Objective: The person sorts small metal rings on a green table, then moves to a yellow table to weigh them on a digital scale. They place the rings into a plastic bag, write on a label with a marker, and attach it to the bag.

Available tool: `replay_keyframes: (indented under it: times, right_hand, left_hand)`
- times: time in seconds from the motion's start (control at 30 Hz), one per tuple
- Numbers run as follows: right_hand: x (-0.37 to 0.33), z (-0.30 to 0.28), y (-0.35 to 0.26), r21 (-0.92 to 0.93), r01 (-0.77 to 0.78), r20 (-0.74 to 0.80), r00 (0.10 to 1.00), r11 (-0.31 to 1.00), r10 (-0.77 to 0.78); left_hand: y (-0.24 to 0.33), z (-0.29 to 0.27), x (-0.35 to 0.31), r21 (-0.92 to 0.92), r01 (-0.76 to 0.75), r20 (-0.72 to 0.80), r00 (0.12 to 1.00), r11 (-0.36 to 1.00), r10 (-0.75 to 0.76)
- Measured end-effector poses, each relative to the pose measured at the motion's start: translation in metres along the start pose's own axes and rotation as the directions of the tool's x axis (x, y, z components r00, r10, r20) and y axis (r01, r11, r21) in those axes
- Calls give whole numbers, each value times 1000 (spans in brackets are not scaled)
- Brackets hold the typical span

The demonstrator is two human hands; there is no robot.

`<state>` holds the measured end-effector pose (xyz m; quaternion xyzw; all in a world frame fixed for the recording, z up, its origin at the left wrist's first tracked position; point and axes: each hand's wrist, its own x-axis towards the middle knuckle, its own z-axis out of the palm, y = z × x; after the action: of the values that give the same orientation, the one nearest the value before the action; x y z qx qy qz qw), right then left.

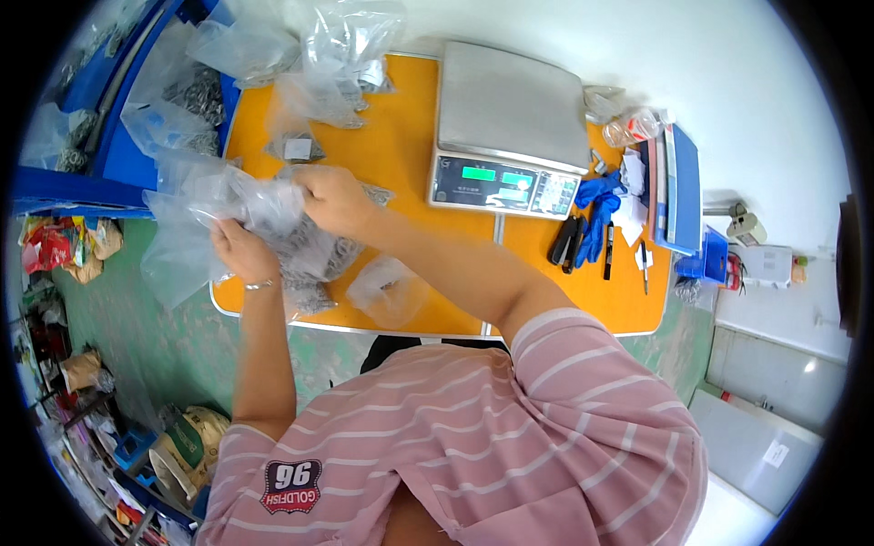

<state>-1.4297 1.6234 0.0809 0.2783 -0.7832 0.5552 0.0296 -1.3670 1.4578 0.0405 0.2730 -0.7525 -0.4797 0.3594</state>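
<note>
And here's the orange tabletop [446,278], with the clear plastic bag [264,200] up at its left end, bunched between two bare hands! The right hand [335,202] is closed, fingers pinching the plastic from the far side; the left hand [244,250] is curled shut on a nearer fold. Below them sits a heap of small grey metal parts [319,255] in plastic; whether it's the same bag, I can't tell from here.

The trick, I'd say: keep both pinches firm, spread the plastic gently and keep the weight on the tabletop, because thin film could tear and spill.

Now the surroundings. A blue shelf [82,196] crowds in on the left, close enough to snag loose plastic. The scale [510,100] stands well clear to the right. More filled bags [346,59] line the back, hemming in the right hand's far side, and a loose bag [390,289] lies just under the right forearm, easily swept along. Farther right, out of the way: blue folder [681,191], blue gloves [596,227], black stapler [569,241], and, slimmest of all, a black marker [609,252].
</note>
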Motion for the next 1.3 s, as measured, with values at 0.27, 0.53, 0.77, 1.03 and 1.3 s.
replay_keyframes:
  times: [0.27, 0.53, 0.77, 1.03, 1.3]
  right_hand:
    - [14, -70, -64, 510, -164, -123, 958, 844, 261]
    - [58, -227, -125, 492, -163, -365, 853, 855, 373]
    - [43, -333, -100, 236, -209, -442, 846, 949, 297]
    - [12, -390, 12, 205, -189, -520, 810, 960, 270]
    - [40, -388, 19, 324, -230, -463, 807, 918, 366]
  left_hand:
    - [160, 26, -6, -471, 154, 0, 985, 869, -174]
    - [301, 101, 11, -677, 38, 212, 966, 735, 146]
    - [345, 195, -46, -675, 274, 387, 922, 685, 13]
    - [307, 294, -102, -629, 359, 484, 875, 690, -15]
    - [293, 320, -73, -670, 350, 402, 913, 654, -77]
